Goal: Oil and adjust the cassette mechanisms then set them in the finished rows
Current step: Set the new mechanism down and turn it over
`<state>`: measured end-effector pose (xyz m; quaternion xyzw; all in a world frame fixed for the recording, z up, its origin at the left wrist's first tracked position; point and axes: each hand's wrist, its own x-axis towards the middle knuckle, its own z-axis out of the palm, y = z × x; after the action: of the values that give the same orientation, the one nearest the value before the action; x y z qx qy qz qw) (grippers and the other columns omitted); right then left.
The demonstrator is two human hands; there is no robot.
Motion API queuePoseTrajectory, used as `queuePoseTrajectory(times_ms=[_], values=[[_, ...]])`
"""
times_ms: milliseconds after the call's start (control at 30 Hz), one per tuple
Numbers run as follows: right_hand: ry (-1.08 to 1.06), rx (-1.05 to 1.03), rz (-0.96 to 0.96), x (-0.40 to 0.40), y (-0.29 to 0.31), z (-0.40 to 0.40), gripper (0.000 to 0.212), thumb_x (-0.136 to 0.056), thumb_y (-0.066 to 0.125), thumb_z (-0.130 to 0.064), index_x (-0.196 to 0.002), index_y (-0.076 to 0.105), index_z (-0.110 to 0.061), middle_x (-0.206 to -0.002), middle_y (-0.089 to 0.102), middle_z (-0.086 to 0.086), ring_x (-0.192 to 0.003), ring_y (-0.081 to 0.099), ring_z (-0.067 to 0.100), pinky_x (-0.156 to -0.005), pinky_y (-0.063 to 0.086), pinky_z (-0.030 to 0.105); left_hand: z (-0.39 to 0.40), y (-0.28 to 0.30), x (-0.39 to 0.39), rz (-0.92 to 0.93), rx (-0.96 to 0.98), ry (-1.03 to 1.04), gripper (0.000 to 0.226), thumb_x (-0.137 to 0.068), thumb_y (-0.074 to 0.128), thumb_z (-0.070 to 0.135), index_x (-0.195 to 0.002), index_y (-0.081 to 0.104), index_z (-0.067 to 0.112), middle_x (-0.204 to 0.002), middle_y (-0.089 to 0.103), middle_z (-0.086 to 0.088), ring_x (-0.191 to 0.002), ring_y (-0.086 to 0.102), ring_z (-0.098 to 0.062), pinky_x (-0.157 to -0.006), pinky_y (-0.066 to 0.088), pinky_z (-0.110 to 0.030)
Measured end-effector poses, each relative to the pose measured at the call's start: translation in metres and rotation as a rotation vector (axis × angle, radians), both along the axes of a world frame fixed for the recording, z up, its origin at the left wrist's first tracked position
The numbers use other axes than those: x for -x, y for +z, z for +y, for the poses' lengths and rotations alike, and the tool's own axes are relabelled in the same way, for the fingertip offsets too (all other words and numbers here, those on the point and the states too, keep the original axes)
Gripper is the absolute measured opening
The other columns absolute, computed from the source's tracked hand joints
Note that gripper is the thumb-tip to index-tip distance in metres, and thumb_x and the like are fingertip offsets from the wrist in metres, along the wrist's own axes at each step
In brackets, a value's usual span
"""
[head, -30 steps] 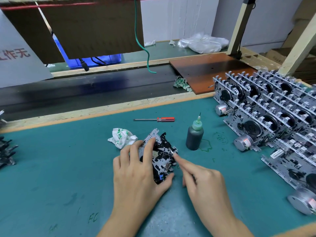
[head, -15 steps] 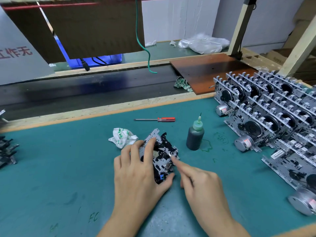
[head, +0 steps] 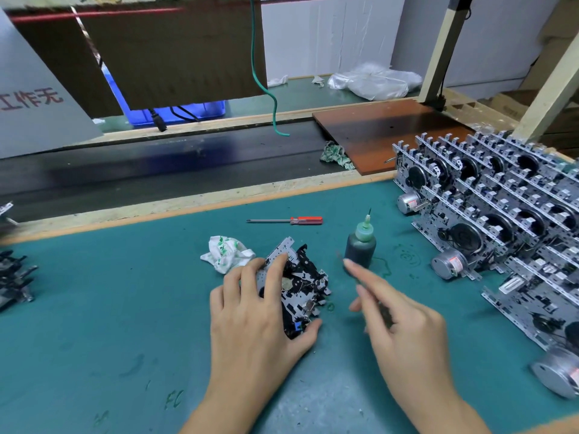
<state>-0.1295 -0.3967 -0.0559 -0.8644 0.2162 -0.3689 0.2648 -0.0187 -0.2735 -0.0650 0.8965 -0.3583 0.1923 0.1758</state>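
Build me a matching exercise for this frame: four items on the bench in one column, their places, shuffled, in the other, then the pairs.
Things:
1. screwdriver
2. oil bottle
3. crumpled cloth
4. cassette mechanism

Places:
A. under the left hand
B. upright, just beyond the right hand
C. lying flat near the mat's far edge
D. left of the held mechanism

Pairs: 1-C, 2-B, 3-D, 4-A

Readable markings, placed relative to the tabletop:

1. Grey sign, beyond the tabletop's far left edge: red Chinese characters, seen mirrored, reading "无作工"; cut off at the frame's left edge.
2. Tabletop, near edge: letters "FC" handwritten in green on the mat.
3. Motor labels, right side: red, too small to read.
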Motion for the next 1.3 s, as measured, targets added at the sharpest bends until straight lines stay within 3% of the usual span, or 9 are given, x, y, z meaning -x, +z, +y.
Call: queuePoseTrajectory(times_ms=[100, 167, 267, 367, 533, 800, 1033, 1167, 1300], values=[[-0.131, 0.127, 0.177, 0.005, 0.003, -0.017, 0.030, -0.081, 0.073, -0.011, -0.103, 0.072, -0.030, -0.076, 0.066, -0.013, -0.065, 0.057, 0.012, -0.051, 0.043, 0.027, 0.000, -0.001, 0.001, -0.006, 0.007, -0.003, 0.080, -0.058, 0.063, 0.060, -0.122, 0.060, 0.012, -0.107, 0.060, -0.012, -0.101, 0.044, -0.030, -0.077, 0.031, -0.039], [-0.151, 0.171, 0.261, 0.005, 0.003, -0.024, 0.030, -0.073, 0.079, -0.004, -0.094, 0.074, -0.025, -0.079, 0.065, -0.007, -0.076, 0.058, 0.022, -0.056, 0.045, 0.029, 0.000, -0.001, 0.001, -0.010, 0.011, -0.001, 0.078, -0.060, 0.059, 0.060, -0.122, 0.060, 0.012, -0.107, 0.060, -0.013, -0.101, 0.044, -0.030, -0.078, 0.031, -0.038], [0.010, 0.194, 0.227, -0.006, 0.008, -0.016, 0.019, -0.076, 0.077, -0.016, -0.094, 0.072, -0.021, -0.077, 0.061, -0.008, -0.079, 0.050, 0.014, -0.065, 0.040, 0.024, 0.000, 0.000, 0.001, 0.002, 0.015, 0.004, 0.077, -0.063, 0.053, 0.061, -0.122, 0.061, 0.012, -0.107, 0.060, -0.013, -0.101, 0.044, -0.029, -0.077, 0.031, -0.038], [0.113, 0.208, 0.217, -0.028, 0.017, -0.005, 0.015, -0.079, 0.066, -0.029, -0.093, 0.067, -0.022, -0.072, 0.055, -0.011, -0.074, 0.047, 0.010, -0.064, 0.034, 0.025, -0.001, 0.001, 0.001, 0.008, 0.018, -0.003, 0.076, -0.061, 0.057, 0.060, -0.121, 0.062, 0.012, -0.107, 0.061, -0.013, -0.101, 0.044, -0.029, -0.077, 0.031, -0.037], [0.150, 0.256, 0.465, -0.054, 0.020, -0.011, 0.019, -0.089, 0.052, -0.047, -0.098, 0.058, -0.032, -0.088, 0.049, -0.012, -0.098, 0.045, 0.009, -0.067, 0.021, 0.019, -0.001, 0.001, 0.001, 0.023, 0.033, -0.018, 0.077, -0.061, 0.055, 0.061, -0.120, 0.063, 0.012, -0.108, 0.061, -0.013, -0.101, 0.045, -0.028, -0.077, 0.031, -0.036], [0.131, 0.320, 0.518, -0.057, 0.017, -0.008, 0.021, -0.090, 0.048, -0.044, -0.102, 0.059, -0.032, -0.097, 0.056, -0.011, -0.104, 0.045, 0.009, -0.068, 0.019, 0.022, -0.002, 0.002, 0.001, 0.045, 0.028, -0.021, 0.077, -0.062, 0.051, 0.062, -0.119, 0.064, 0.012, -0.108, 0.062, -0.013, -0.101, 0.045, -0.027, -0.078, 0.032, -0.036], [0.137, 0.257, 0.446, -0.055, 0.013, -0.010, 0.016, -0.087, 0.052, -0.043, -0.094, 0.061, -0.032, -0.079, 0.046, -0.012, -0.094, 0.047, 0.004, -0.060, 0.020, 0.020, -0.002, 0.001, 0.000, 0.014, 0.027, -0.014, 0.076, -0.064, 0.051, 0.062, -0.119, 0.064, 0.012, -0.107, 0.062, -0.014, -0.102, 0.044, -0.027, -0.077, 0.031, -0.037], [0.137, 0.229, 0.416, -0.055, 0.014, -0.007, 0.009, -0.084, 0.060, -0.037, -0.087, 0.063, -0.030, -0.079, 0.054, -0.011, -0.089, 0.050, 0.007, -0.061, 0.029, 0.023, -0.002, 0.001, 0.000, 0.008, 0.032, -0.013, 0.075, -0.064, 0.052, 0.061, -0.119, 0.064, 0.012, -0.107, 0.062, -0.014, -0.102, 0.044, -0.027, -0.077, 0.032, -0.036], [0.078, 0.287, 0.425, -0.054, 0.018, -0.002, 0.023, -0.053, 0.088, -0.029, -0.060, 0.066, -0.028, -0.055, 0.055, -0.011, -0.059, 0.057, 0.012, -0.045, 0.033, 0.016, -0.002, 0.000, 0.000, -0.003, 0.037, -0.016, 0.075, -0.064, 0.052, 0.061, -0.119, 0.064, 0.012, -0.107, 0.062, -0.014, -0.102, 0.045, -0.028, -0.077, 0.032, -0.037]])
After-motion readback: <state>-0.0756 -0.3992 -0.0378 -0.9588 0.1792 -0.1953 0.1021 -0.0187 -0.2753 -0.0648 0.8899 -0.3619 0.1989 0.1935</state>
